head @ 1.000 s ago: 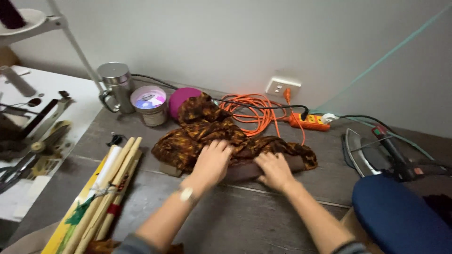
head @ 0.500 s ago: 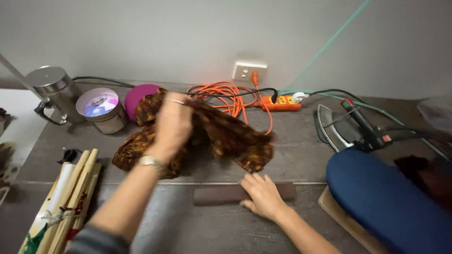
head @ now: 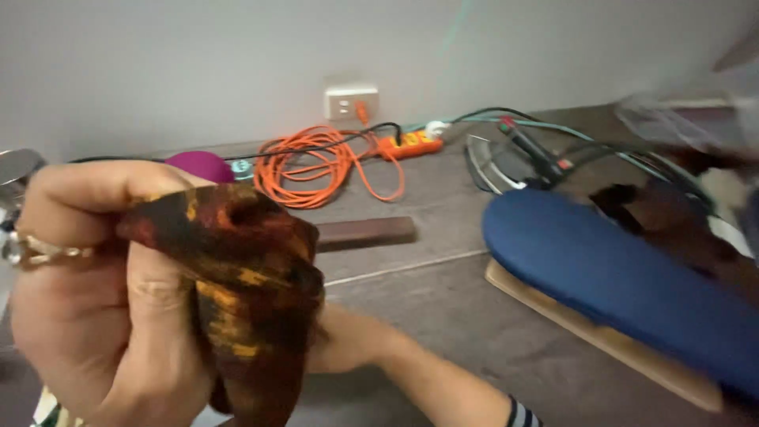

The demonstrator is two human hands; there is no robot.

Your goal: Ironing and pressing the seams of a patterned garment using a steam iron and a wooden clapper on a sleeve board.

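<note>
Gripping a bunched brown-and-orange patterned cloth, the left hand is closed around it, raised close to the camera above the floor's near left edge. Right hand hidden behind cloth; cannot tell its state. Beyond: dark wooden block, coiled orange cable, blue padded board at right.

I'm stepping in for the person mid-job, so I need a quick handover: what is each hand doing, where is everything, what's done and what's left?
Left hand: raised close to the camera, gripping the brown-and-orange patterned cloth, which is bunched and off the floor.
Right hand: hidden behind the cloth; only its forearm shows.
Dark wooden block: flat on the floor, bare.
Blue padded sleeve board: to the right, nothing on it.
Done: cloth picked up.
Left: cloth not yet laid out anywhere.
</note>
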